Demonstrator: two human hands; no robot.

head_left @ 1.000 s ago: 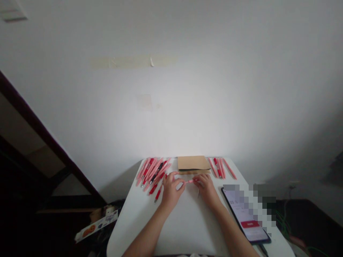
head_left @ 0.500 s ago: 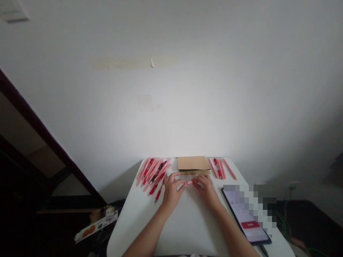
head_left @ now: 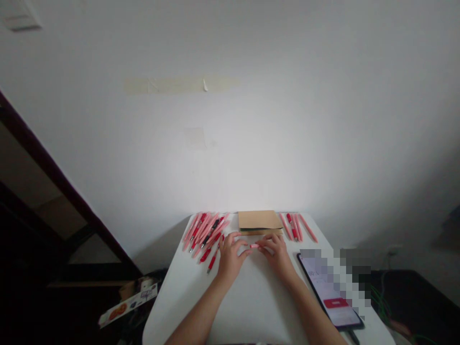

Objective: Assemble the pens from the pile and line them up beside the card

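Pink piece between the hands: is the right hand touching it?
Touching. The head view shows the right hand pinching the pink piece, covering its right end, with no gap visible.

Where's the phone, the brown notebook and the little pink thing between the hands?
Phone (head_left: pixel 328 287): head view, on its screen.
Brown notebook (head_left: pixel 258 220): head view, on its cover.
Little pink thing (head_left: pixel 254 246): head view, on its uncovered part.
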